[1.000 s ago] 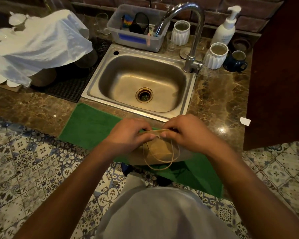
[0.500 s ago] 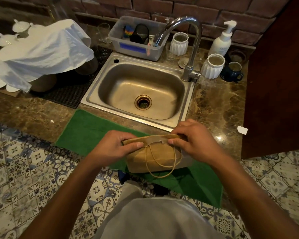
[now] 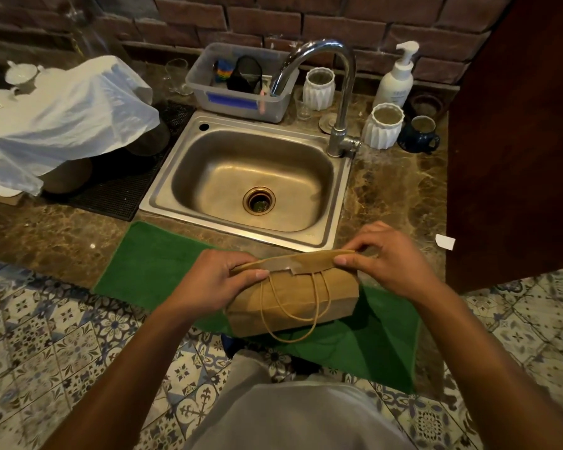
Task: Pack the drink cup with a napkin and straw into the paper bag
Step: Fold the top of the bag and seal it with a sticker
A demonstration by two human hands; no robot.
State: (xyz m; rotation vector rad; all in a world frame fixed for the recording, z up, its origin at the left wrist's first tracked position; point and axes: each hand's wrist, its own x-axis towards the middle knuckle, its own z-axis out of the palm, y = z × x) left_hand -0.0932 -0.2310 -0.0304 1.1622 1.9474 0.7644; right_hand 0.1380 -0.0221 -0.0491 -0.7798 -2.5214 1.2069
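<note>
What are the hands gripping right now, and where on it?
Both the left hand and right hand pinch the paper bag along its top edge, one at each end.

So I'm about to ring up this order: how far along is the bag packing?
Little looks done: the paper bag still appears flat, and no cup, napkin or straw is in view. In hand: the left hand and right hand pinch its top edge over the green towel, apparently opening it. Left: all the packing.

sink basin (image 3: 228, 177) clear; faucet (image 3: 338, 92) blocks right rear.
</note>
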